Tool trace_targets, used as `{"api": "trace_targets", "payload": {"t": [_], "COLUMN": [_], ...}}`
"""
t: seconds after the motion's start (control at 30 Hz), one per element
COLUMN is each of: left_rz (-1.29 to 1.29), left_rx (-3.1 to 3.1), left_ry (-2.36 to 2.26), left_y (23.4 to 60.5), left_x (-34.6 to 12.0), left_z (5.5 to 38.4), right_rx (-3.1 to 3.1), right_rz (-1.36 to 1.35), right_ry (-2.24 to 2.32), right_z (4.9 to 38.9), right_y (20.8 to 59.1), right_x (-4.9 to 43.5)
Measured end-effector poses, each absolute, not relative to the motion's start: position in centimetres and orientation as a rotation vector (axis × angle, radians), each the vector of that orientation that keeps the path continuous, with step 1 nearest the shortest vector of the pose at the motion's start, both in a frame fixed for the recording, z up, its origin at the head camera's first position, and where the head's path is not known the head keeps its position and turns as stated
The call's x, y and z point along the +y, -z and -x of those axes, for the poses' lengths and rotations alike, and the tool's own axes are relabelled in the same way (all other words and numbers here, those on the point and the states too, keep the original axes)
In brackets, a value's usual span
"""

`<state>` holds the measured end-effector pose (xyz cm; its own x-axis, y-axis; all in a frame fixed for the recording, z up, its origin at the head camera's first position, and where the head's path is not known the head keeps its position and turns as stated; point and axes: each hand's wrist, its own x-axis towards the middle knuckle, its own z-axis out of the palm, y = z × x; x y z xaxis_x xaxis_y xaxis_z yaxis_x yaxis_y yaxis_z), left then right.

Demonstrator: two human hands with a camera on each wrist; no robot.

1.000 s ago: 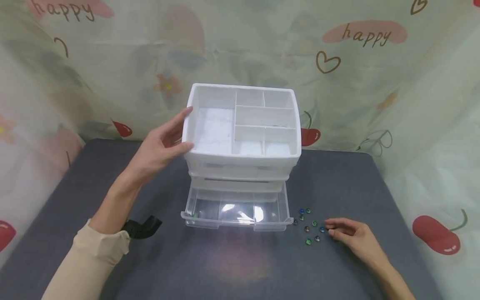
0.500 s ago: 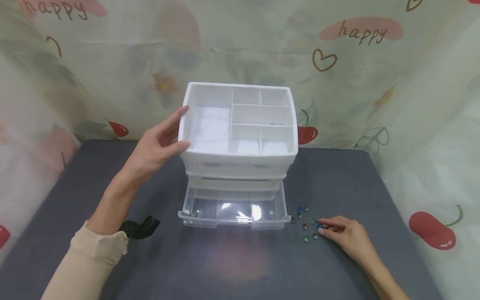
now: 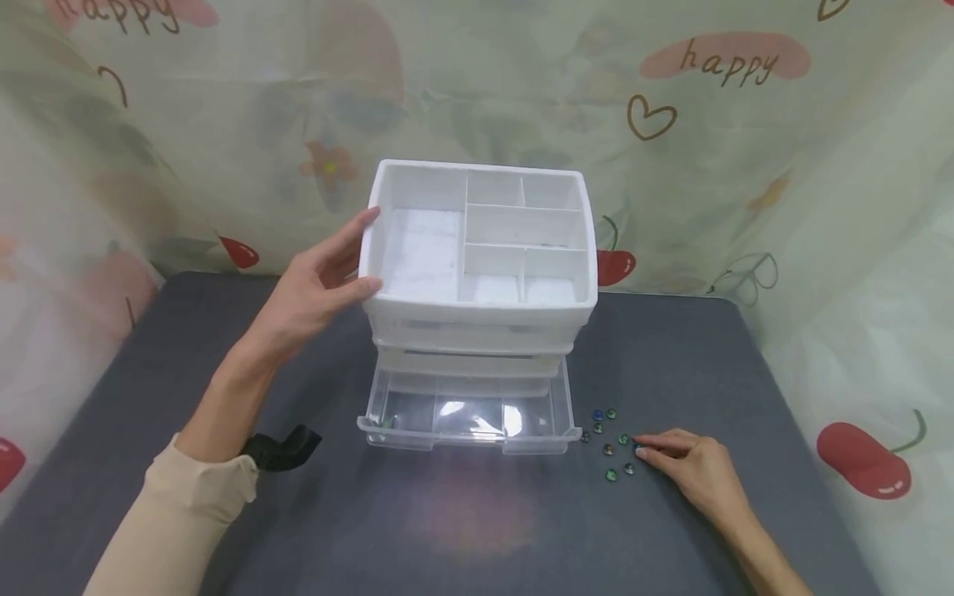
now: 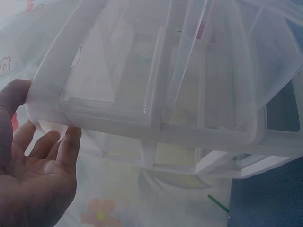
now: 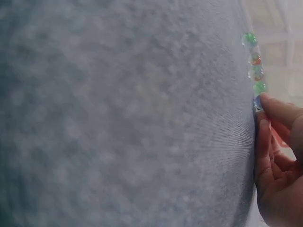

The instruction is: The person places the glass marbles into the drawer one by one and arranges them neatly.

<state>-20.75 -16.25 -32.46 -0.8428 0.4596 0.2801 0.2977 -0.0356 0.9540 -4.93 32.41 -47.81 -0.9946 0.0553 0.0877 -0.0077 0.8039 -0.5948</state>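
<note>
A white plastic drawer organizer [image 3: 480,316] stands on the table, its divided top tray facing up. Its clear lower drawer [image 3: 468,441] is pulled out towards the person, with a small green thing inside at the left. My left hand [image 3: 309,285] grips the organizer's left rim, thumb at the front corner; in the left wrist view its fingers curl around the white edge. At the right, my right hand [image 3: 701,476] pinches a blue glass marble [image 5: 258,102] between thumb and index finger, down at the table. Several other marbles [image 3: 609,449] lie just left of those fingertips.
The dark grey table [image 3: 477,546] extends around the organizer. Behind and beside it hangs a printed curtain [image 3: 514,91]. A black wrist mount [image 3: 283,449] sticks out from the left wrist, low over the table.
My right hand has moved slightly left and its thumb and index finger have come together on the blue marble. The left hand keeps its grip on the organizer.
</note>
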Motion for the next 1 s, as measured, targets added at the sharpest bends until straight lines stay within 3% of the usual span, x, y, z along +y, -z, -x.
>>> {"api": "trace_targets", "payload": {"t": [0.5, 1.0], "left_rz": [-0.815, -0.819], "left_rx": [2.103, 2.111], "left_ry": [-2.004, -2.001], "left_y": [32.5, 32.4], "left_x": [-16.1, -16.3], "left_z": [20.8, 20.7], "right_rx": [-2.711, -2.689], "right_rz": [0.083, 0.054], "right_ry": [-1.477, -1.606], "right_z": [4.7, 5.6], "right_y": [47.3, 44.2], "right_x": [32.8, 31.0]}}
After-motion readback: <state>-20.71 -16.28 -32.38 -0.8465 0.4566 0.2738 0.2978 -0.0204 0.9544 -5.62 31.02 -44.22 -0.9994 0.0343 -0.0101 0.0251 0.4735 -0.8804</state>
